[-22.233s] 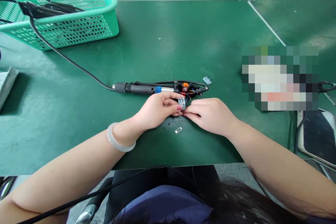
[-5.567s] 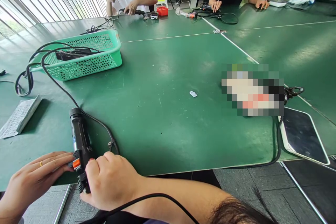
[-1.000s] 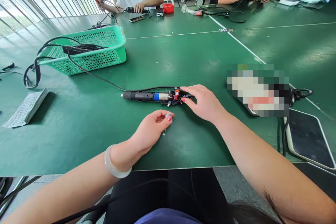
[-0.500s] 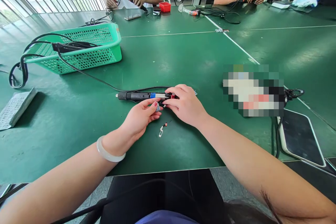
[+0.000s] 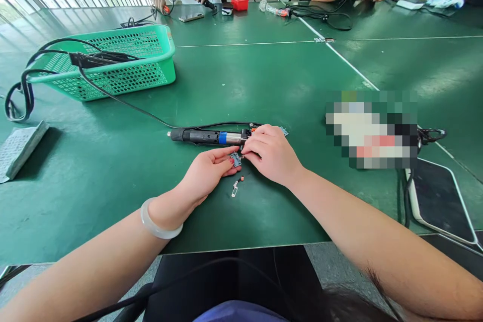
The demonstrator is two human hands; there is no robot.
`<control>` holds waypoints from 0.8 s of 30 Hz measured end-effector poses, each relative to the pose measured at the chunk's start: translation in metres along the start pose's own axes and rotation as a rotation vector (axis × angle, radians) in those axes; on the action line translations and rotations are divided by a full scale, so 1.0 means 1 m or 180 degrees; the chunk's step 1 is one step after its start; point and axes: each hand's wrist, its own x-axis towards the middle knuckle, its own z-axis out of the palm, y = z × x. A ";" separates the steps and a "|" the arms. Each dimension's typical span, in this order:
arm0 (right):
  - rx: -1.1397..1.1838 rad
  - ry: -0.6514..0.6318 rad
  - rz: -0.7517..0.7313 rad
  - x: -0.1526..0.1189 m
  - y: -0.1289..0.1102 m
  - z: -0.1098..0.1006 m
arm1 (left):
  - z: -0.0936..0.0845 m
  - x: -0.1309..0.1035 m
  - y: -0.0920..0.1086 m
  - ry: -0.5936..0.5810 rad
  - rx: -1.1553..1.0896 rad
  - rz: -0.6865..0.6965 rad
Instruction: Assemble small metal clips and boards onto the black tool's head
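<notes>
My left hand (image 5: 206, 171) pinches a small blue-grey plate with cut-outs (image 5: 236, 159) between thumb and fingers. Close beside it, the fingertips of my right hand (image 5: 273, 156) are pressed together at the plate's edge; what they grip is too small to make out. Behind both hands lies a black power screwdriver (image 5: 199, 136), its housing partly open, showing a blue band and a silver motor section. My right hand covers its right end. A little metal strip with an orange tip (image 5: 235, 189) rests on the table just in front of my left fingers.
A cord runs from the screwdriver to a green basket (image 5: 132, 85) holding cables. A paper pad (image 5: 22, 148) lies left; a phone (image 5: 439, 196) and a blurred-out item (image 5: 372, 133) lie right. Across the green table (image 5: 264, 80), two people handle corded tools near a red box (image 5: 239, 2).
My right hand has drawn its fingertips from the screwdriver toward the plate in my left hand. My left hand has turned the plate into fuller view. The camera view has shifted slightly.
</notes>
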 end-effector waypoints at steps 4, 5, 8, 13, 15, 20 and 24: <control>-0.0013 0.0082 0.0045 -0.002 0.000 0.000 | -0.001 0.002 -0.001 -0.0029 0.0077 -0.0018; -0.0006 0.0078 0.0051 -0.002 0.000 0.000 | -0.001 0.002 -0.002 -0.0034 0.0112 -0.0012; 0.0026 0.0010 0.0050 -0.002 -0.001 0.000 | -0.001 0.002 -0.002 -0.0012 0.0207 0.0022; 0.0027 -0.0165 -0.0102 -0.001 0.000 -0.001 | 0.000 0.002 -0.001 0.0029 0.0441 0.0127; 0.0015 -0.0236 -0.0144 -0.002 0.001 -0.001 | 0.000 0.002 -0.002 0.0054 0.0529 0.0190; 0.0054 -0.0286 -0.0064 -0.002 0.000 0.000 | 0.000 0.005 -0.005 0.0097 0.0592 0.0300; 0.0142 -0.0208 0.0000 -0.002 0.000 0.000 | 0.000 0.005 -0.005 0.0091 0.0647 0.0353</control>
